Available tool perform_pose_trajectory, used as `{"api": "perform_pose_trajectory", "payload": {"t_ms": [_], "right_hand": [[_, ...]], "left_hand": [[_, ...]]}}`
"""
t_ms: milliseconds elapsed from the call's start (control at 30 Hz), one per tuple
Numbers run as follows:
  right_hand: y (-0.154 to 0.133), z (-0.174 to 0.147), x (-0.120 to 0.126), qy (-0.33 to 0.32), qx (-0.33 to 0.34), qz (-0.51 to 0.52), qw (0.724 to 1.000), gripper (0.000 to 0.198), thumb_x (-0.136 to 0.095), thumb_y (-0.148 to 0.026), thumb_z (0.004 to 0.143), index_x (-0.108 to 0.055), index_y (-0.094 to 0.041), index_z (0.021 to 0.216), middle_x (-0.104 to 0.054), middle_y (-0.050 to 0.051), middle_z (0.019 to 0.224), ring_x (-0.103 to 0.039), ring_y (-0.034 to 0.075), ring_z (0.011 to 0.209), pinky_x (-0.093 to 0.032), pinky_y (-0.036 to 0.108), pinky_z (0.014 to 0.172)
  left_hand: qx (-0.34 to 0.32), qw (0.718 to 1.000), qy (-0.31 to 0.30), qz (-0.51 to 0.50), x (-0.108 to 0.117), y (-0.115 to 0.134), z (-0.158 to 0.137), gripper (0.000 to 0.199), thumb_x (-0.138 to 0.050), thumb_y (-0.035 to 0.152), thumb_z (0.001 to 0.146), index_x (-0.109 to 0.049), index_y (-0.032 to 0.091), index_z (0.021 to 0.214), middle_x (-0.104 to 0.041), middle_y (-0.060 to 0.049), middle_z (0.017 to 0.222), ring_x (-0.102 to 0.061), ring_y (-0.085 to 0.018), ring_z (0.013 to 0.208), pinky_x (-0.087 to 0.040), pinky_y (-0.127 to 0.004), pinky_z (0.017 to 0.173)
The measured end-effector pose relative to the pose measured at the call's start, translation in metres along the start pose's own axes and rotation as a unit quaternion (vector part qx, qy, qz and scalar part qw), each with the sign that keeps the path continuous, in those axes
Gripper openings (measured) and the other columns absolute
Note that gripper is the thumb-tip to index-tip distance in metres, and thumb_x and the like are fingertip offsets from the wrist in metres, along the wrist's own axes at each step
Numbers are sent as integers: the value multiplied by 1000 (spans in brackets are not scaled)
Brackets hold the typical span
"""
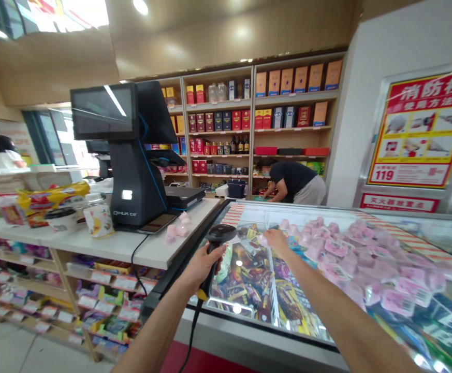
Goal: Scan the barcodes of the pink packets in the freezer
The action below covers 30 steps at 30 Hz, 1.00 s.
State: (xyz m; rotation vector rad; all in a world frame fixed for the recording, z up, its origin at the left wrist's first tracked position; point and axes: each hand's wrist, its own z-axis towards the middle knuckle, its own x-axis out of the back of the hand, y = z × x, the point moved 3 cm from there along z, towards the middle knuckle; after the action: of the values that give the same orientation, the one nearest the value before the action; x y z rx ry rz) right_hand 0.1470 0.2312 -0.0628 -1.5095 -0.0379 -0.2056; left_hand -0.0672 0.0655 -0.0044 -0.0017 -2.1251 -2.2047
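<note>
In my left hand (202, 264) is a black barcode scanner (221, 233), its handle upright and its cable (192, 331) trailing down. My right hand (277, 240) reaches out over the glass-topped freezer (249, 316). Its fingers are closed around a small pink plastic cup pack (264, 240), only partly visible. To the right, a heap of similar pink cup packs (336, 248) with barcode labels lies on the glass. Several more pink packs (179, 228) sit on the counter at the left. Wrapped ice creams (245, 274) show through the glass below my hands.
A checkout terminal (122, 155) stands on the white counter (148, 254), beside bagged snacks (55, 199) and a jar (98, 220). Below are snack shelves (109, 300). A person (299, 181) bends before the boxed-bottle shelves (220, 122). Another person (4, 153) is at far left.
</note>
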Motion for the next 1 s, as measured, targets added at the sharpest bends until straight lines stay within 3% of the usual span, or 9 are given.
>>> {"api": "perform_pose_trajectory", "payload": {"t_ms": [200, 367, 467, 600, 700, 800, 900, 933, 1000], "right_hand": [[-6, -4, -45, 56, 118, -156, 979, 7, -57, -15, 58, -58, -21, 60, -62, 3, 71, -53, 20, 90, -38, 26, 74], [-14, -8, -64, 39, 144, -197, 969, 23, -58, -19, 61, -60, -20, 84, -62, 3, 82, -53, 19, 86, -37, 27, 78], [-18, -5, -32, 51, 146, -225, 962, 25, -57, -17, 62, -59, -20, 87, -60, 3, 86, -51, 18, 90, -35, 27, 81], [-17, -2, 52, 107, 134, -260, 950, 21, -57, -10, 60, -59, -17, 80, -56, 9, 94, -41, 24, 104, -28, 34, 89], [-8, -2, 102, 168, 100, -321, 927, 16, -59, -6, 56, -59, -18, 66, -57, 9, 84, -38, 27, 107, -26, 41, 89], [-1, -3, 113, 155, 100, -398, 899, 16, -55, -4, 58, -60, -18, 65, -57, 11, 84, -43, 28, 102, -22, 48, 88], [-2, -4, 102, 128, 114, -422, 890, 18, -53, -8, 62, -61, -19, 74, -58, 10, 89, -44, 27, 101, -22, 48, 87], [-4, -4, 97, 121, 118, -391, 905, 18, -53, -11, 63, -60, -20, 76, -58, 9, 90, -44, 26, 100, -23, 46, 87], [-8, -2, 89, 91, 102, -233, 963, 16, -53, -15, 63, -59, -20, 77, -58, 7, 87, -46, 22, 97, -30, 39, 85]], "left_hand": [[11, 1000, 25, -7, 2, -7, 10, 31, -56, 44, 63, -45, 15, 58, -46, 6, 43, -41, -5, 37, -33, -18, 39], [42, 999, 12, 4, -8, -12, 11, 34, -56, 47, 62, -45, 15, 59, -46, 5, 43, -42, -6, 38, -31, -18, 37], [33, 999, -9, -6, -12, -16, 9, 34, -56, 47, 62, -47, 15, 62, -48, 4, 48, -44, -6, 41, -33, -19, 41], [21, 1000, -18, -12, -12, -21, 3, 33, -54, 46, 64, -49, 14, 66, -49, 4, 50, -43, -6, 42, -34, -19, 43], [29, 999, -23, -4, -11, -22, -3, 33, -54, 47, 64, -49, 14, 64, -50, 3, 51, -43, -7, 42, -34, -20, 44], [39, 999, -21, -5, -8, -21, -10, 33, -55, 46, 63, -48, 14, 62, -49, 4, 51, -44, -7, 42, -34, -20, 44], [27, 999, -20, -12, -6, -17, -17, 33, -55, 46, 63, -48, 14, 63, -49, 4, 52, -44, -7, 43, -34, -20, 44], [22, 999, -25, -11, -6, -15, -20, 33, -54, 46, 64, -49, 14, 64, -49, 3, 53, -44, -7, 43, -34, -20, 44], [14, 999, -43, 0, -10, -10, -26, 32, -53, 46, 65, -49, 14, 64, -49, 3, 51, -43, -7, 43, -32, -19, 44]]}}
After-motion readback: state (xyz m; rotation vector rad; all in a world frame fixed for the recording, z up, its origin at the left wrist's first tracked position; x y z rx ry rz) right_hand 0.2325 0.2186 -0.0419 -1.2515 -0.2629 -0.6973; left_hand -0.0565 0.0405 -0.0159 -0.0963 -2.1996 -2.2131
